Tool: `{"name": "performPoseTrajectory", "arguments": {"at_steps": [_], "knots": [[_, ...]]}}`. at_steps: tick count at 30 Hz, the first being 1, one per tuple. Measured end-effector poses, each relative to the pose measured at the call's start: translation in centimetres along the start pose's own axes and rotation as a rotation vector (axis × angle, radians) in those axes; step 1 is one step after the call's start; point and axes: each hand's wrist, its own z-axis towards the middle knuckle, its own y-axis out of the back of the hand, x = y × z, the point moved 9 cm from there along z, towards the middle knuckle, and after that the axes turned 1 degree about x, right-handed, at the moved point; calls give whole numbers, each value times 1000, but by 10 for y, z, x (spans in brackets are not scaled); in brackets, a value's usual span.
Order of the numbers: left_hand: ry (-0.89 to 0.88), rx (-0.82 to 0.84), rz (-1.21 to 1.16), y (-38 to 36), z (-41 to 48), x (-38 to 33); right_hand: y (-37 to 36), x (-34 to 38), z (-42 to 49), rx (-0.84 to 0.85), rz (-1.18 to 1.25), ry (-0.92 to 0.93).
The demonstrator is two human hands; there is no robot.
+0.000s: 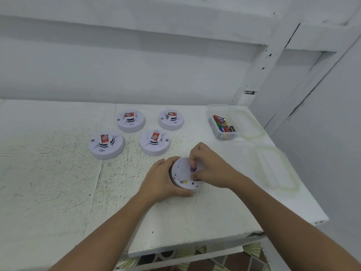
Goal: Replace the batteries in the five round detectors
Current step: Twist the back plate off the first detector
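A white round detector lies back side up on the table, tilted toward me. My left hand grips its left rim and underside. My right hand reaches into its open back, fingers and thumb pinching a purple battery in the compartment. Four more white detectors stand face up behind, each with a red sticker: back left, back right, front left and front middle.
A clear plastic box with several coloured batteries sits at the back right. Its clear lid lies on the table to the right of my hands. The table's front edge and right edge are close.
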Motion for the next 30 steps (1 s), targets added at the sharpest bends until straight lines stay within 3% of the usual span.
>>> {"name": "performPoseTrajectory", "arguments": {"at_steps": [6,10,14,19,24,28,30], "knots": [[-1,-5,6,4,-5,-4,34,-48,13,-333,497,-292],[-20,-8,-18,7,-7,-10,46,-65,29,-510,252,-364],[-32,-4,-37,7,-10,-10,36,-65,46,-476,-37,-307],[-45,3,-31,7,-9,-12,28,-73,52,-347,-480,-405],[-54,6,-15,7,-8,-12,18,-71,59,-286,-537,-325],[-54,28,30,5,-8,-14,15,-78,56,-259,-335,-315],[-61,40,45,3,-8,-12,23,-72,45,-347,-176,-284]]}}
